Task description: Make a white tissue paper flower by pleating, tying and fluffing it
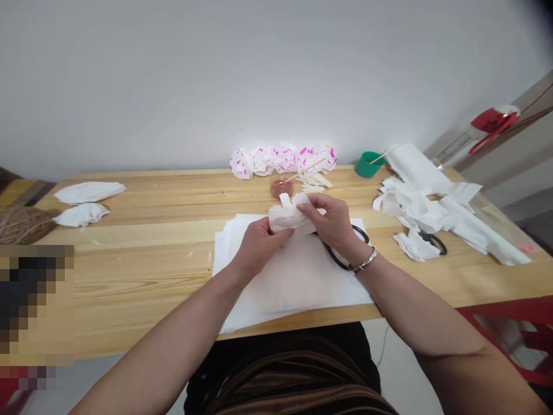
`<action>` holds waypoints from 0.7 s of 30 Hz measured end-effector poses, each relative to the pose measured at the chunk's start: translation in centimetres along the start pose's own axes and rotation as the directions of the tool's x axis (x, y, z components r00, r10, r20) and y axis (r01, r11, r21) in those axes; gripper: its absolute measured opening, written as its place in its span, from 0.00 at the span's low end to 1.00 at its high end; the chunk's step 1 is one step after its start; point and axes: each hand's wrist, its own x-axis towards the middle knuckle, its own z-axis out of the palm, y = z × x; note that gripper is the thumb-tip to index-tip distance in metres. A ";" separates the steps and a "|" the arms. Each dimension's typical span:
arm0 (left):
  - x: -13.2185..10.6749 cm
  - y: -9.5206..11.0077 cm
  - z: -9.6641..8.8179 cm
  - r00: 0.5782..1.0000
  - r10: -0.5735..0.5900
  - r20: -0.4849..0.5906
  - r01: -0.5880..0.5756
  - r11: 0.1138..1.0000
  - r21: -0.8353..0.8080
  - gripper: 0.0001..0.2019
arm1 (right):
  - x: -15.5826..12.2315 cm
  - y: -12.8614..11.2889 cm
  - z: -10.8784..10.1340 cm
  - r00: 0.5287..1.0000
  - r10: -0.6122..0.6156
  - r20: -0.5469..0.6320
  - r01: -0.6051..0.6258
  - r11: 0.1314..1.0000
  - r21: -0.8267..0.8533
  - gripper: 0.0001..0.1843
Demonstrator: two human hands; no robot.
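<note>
Between my two hands is a crumpled piece of white paper [285, 218], held above a stack of white sheets [294, 282]. My left hand [263, 243] pinches its left lower edge with thumb and fingers. On its right side, my right hand [330, 219] grips it between thumb and fingers. Partly hidden under my right wrist lie black-handled scissors [362, 233]; their blades cannot be seen. Just beyond the paper stands a small dish of reddish stuff [281, 188] with a thin stick [305, 170] across it. Beside the dish lie several short white strips [314, 183].
Several white paper flowers with pink marks [284, 158] line the wall. A green cup [370, 165], a white roll [415, 167] and paper scraps [410, 204] lie to the right. At left are folded white pieces [88, 192] and a twine ball [23, 225].
</note>
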 end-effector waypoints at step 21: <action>0.5 -0.1 -0.2 0.994 -0.038 0.102 0.073 0.929 -0.363 0.14 | 0.4 0.0 -0.2 0.992 0.115 -0.041 -0.112 0.991 0.071 0.13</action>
